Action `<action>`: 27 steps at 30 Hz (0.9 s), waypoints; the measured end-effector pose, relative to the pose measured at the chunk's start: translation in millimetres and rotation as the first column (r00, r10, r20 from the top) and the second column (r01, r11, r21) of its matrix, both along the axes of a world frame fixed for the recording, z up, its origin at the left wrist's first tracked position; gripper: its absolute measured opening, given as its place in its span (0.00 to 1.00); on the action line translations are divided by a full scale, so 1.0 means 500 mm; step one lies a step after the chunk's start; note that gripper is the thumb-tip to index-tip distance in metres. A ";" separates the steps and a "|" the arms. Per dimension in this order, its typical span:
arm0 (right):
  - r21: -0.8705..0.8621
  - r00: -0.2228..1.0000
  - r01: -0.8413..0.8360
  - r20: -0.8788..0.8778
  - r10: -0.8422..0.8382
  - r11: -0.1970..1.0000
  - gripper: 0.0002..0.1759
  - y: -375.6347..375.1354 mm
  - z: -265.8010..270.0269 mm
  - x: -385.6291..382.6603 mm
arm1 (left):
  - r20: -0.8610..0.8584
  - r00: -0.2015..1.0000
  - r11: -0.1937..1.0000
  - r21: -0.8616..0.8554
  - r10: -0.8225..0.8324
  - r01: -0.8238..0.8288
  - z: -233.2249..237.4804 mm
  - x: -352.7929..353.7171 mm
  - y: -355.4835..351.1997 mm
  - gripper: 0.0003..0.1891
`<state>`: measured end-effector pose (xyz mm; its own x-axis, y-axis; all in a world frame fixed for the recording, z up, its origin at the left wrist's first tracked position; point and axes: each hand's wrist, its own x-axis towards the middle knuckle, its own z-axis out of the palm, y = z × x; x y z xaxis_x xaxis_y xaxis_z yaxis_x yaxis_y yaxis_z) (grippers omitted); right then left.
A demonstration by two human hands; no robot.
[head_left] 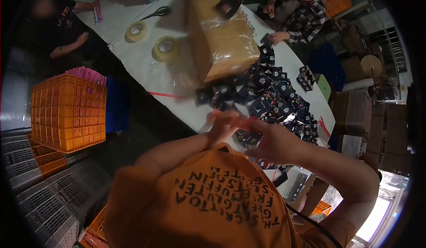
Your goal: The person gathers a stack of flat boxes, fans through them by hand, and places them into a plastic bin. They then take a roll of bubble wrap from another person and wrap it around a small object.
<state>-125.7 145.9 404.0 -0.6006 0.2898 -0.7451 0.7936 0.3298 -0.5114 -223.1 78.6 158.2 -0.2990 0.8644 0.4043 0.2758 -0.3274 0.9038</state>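
Observation:
My left hand point(223, 126) and my right hand point(274, 142) are close together in front of my chest, over the table's near edge. Between their fingers is a thin red strip point(245, 123), smeared by motion; both hands look pinched on it. Just beyond them lies a heap of small dark printed boxes point(277, 95), several with coloured marks. Similar red strips rest on the table, one on the left point(166, 95) and one on the right point(324, 126).
A taped cardboard box point(224, 39) stands on the white table point(133, 66) behind the heap. Tape rolls point(165, 48) and green-handled scissors point(159, 11) lie left of it. An orange crate point(69, 113) is at left. Two other people point(301, 13) point(55, 26) are across the table.

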 end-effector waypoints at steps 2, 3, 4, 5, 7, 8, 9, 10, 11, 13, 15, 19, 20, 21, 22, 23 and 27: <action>-0.100 0.978 0.184 0.115 -0.172 0.978 0.25 -0.026 -0.010 -0.022 | -0.058 0.998 0.998 0.067 0.021 -0.017 0.002 0.008 0.002 0.13; -0.183 0.915 0.369 0.242 -0.322 0.911 0.25 -0.033 -0.015 -0.027 | -0.116 0.992 0.991 0.130 0.045 -0.030 0.003 0.011 0.003 0.13; -0.182 0.913 0.376 0.239 -0.330 0.909 0.25 -0.028 -0.033 -0.018 | -0.118 0.992 0.991 0.132 0.038 -0.022 0.003 0.009 0.003 0.13; 0.096 1.000 -0.027 0.018 0.026 0.995 0.21 -0.017 -0.058 -0.008 | -0.128 0.991 0.991 0.132 0.045 -0.028 0.001 0.005 0.002 0.12; 0.429 0.899 -0.361 -0.077 0.432 0.828 0.17 0.011 -0.071 0.006 | -0.139 0.989 0.991 0.133 0.055 -0.036 -0.002 -0.003 -0.001 0.12; 0.520 0.753 -0.555 -0.017 0.657 0.649 0.13 0.034 -0.065 0.003 | -0.140 0.989 0.993 0.103 -0.038 0.052 -0.004 -0.007 -0.004 0.12; 0.588 0.555 -0.693 0.069 0.829 0.416 0.09 0.057 -0.061 0.001 | -0.137 0.982 0.988 0.073 -0.128 0.139 -0.005 -0.009 -0.005 0.12; 0.731 0.378 -0.577 -0.158 0.912 0.365 0.06 0.071 -0.051 -0.006 | -0.123 0.976 0.984 -0.024 -0.178 0.177 -0.004 -0.007 -0.009 0.13; 0.731 0.376 -0.577 -0.160 0.913 0.366 0.06 0.069 -0.041 -0.006 | -0.124 0.976 0.984 -0.025 -0.177 0.176 -0.005 -0.008 -0.009 0.13; 0.582 0.517 -0.726 0.110 0.849 0.367 0.11 0.057 0.002 0.000 | -0.063 0.986 0.985 0.068 -0.151 0.156 -0.007 -0.007 -0.009 0.13; 0.392 0.794 -0.576 0.056 0.606 0.718 0.14 0.028 0.033 -0.012 | -0.072 0.992 0.990 0.095 -0.099 0.106 0.001 -0.011 -0.002 0.13; -0.163 0.981 0.172 0.117 -0.154 0.972 0.29 -0.023 0.010 -0.022 | 0.002 1.000 0.994 0.102 -0.031 0.030 -0.001 0.006 0.003 0.12; -0.196 0.962 0.236 0.189 -0.199 0.952 0.34 -0.031 0.005 -0.029 | 0.000 0.999 0.994 0.103 -0.038 0.038 -0.005 0.008 0.000 0.12; -0.195 0.961 0.242 0.186 -0.207 0.950 0.34 -0.025 -0.021 -0.019 | -0.016 0.999 0.996 0.078 -0.035 0.037 -0.009 0.007 -0.004 0.12; 0.099 0.988 -0.155 0.022 0.153 0.983 0.30 -0.013 -0.063 -0.004 | -0.033 0.999 0.998 0.054 -0.031 0.033 -0.015 0.006 -0.006 0.12; 0.422 0.851 -0.470 -0.017 0.525 0.775 0.26 -0.002 -0.077 -0.002 | -0.035 0.999 0.998 0.055 -0.034 0.036 -0.035 0.005 -0.002 0.12; 0.668 0.420 -0.669 -0.022 0.907 0.326 0.04 0.062 -0.052 -0.001 | -0.101 0.982 0.986 0.044 -0.157 0.162 -0.029 -0.002 -0.008 0.12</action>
<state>-126.0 176.9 378.0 -0.9030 -0.2520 -0.3479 -0.2004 0.9635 -0.1776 -224.3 74.7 143.7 -0.1156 0.8751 0.4699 0.3019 -0.4197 0.8560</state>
